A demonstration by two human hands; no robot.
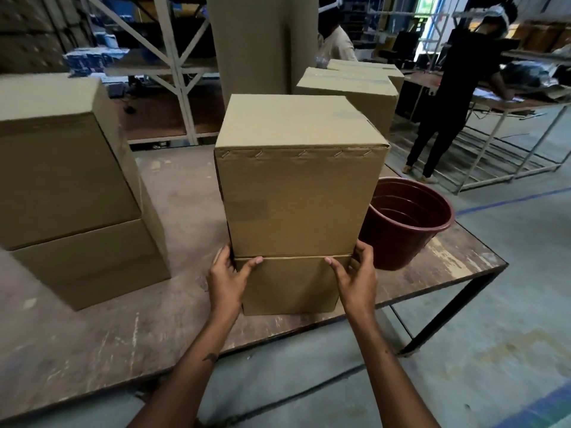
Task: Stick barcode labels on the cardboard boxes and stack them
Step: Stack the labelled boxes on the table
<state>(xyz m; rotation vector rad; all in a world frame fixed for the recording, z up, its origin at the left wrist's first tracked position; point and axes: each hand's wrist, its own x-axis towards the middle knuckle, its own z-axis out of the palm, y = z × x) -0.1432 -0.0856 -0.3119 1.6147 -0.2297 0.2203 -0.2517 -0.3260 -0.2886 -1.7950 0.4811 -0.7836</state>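
Note:
Two plain cardboard boxes stand stacked near the table's front edge. The upper box (296, 199) is tall, with a row of staples along its top front edge. It sits on a lower box (290, 285). My left hand (227, 278) grips the stack's left front corner at the seam, thumb on the front face. My right hand (357, 278) grips the right front corner the same way. No barcode label shows on any face that I can see.
Another stack of two cardboard boxes (71, 193) stands at the left of the worn wooden table (185, 319). A dark red plastic bucket (404, 220) sits right behind the stack. More boxes (349, 88) lie beyond. Two people work at the back right.

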